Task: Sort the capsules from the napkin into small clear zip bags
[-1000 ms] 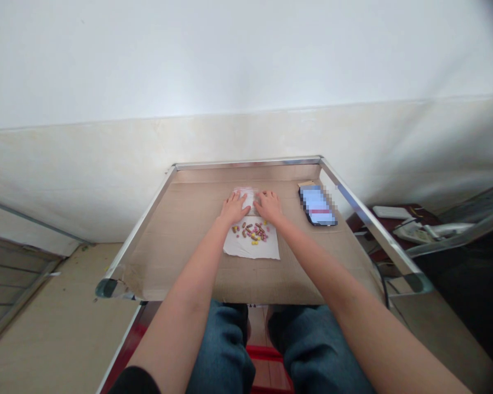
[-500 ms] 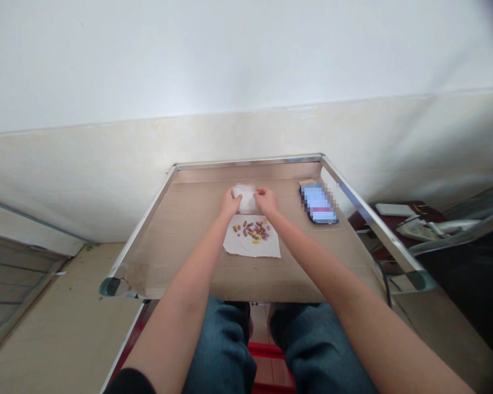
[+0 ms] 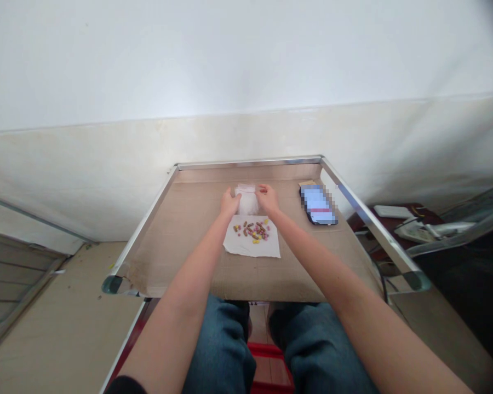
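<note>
A whitish, see-through zip bag (image 3: 247, 202), perhaps a stack of them, is held near the middle of the cardboard-covered tray table. A pinkish line runs along its top edge. My left hand (image 3: 229, 202) grips its left edge, thumb on the near face. At the upper right edge, my right hand (image 3: 267, 199) pinches it with thumb and fingers. Just below the bag lies a white sheet of paper (image 3: 250, 249). Several pills (image 3: 254, 231) are scattered on the paper: brownish capsules with pink and yellow tablets.
A phone (image 3: 318, 204) with a blurred screen lies at the right of the cardboard surface (image 3: 181, 230). A metal frame (image 3: 250, 161) borders the table. Beyond it rises a wall (image 3: 238, 131). To the right, a white corded device (image 3: 429, 229) sits on a lower dark red surface.
The bag has shifted slightly right and looks narrower and more crumpled between my hands. My right hand has moved a little to the right. The pills and paper stay in place.
</note>
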Available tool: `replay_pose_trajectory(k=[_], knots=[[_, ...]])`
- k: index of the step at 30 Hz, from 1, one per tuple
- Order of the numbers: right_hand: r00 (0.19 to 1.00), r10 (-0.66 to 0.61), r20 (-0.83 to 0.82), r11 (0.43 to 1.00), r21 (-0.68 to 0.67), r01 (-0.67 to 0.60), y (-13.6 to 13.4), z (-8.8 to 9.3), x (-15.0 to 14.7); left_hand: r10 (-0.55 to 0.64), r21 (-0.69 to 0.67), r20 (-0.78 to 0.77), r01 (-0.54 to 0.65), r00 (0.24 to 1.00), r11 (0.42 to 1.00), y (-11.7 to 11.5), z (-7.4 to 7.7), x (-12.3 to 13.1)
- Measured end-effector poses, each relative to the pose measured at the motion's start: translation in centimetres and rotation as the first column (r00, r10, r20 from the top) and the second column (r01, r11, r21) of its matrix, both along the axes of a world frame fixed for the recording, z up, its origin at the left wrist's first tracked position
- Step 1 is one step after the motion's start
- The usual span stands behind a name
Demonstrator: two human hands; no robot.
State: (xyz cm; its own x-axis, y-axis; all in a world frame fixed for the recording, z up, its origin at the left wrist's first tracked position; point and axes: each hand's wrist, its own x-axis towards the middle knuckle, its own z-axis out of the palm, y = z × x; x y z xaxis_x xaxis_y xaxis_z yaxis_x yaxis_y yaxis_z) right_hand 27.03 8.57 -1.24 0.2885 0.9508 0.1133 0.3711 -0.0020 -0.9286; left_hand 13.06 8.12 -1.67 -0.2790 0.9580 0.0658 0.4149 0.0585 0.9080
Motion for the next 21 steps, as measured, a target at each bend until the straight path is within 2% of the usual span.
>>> replay_pose_trajectory(k=[3,6,9,12,16,21], knots=[[1.0,-0.007,0.017,1.0,0.014,0.007,0.2,0.5,1.9,0.065,-0.009,-0.022,-0.065,0.998,0.998,-0.6,0.6,-1.1],[1.0,0.001,0.03,1.0,-0.029,0.0,0.3,0.3,3.8,0.138,-0.01,-0.058,-0.138,0.989,0.99,-1.2,0.9,-2.3],[0.993,-0.101,-0.062,0.993,-0.07,0.096,-0.1,-0.4,5.2,0.167,-0.003,-0.081,-0.168,0.983,0.986,-1.8,0.9,-3.3],[0.976,-0.108,-0.188,0.99,-0.108,0.088,-0.9,-0.9,6.0,0.166,0.026,-0.171,-0.164,0.971,0.986,-2.6,0.9,-4.0],[0.939,-0.143,-0.313,0.986,-0.132,0.106,-1.7,-0.4,7.1,0.104,0.026,-0.363,-0.102,0.926,0.994,-3.8,1.3,-4.2],[0.882,-0.157,-0.444,0.984,-0.149,0.1,-1.9,0.5,7.9,0.085,-0.002,-0.437,-0.095,0.896,0.995,-4.2,1.3,-3.6]])
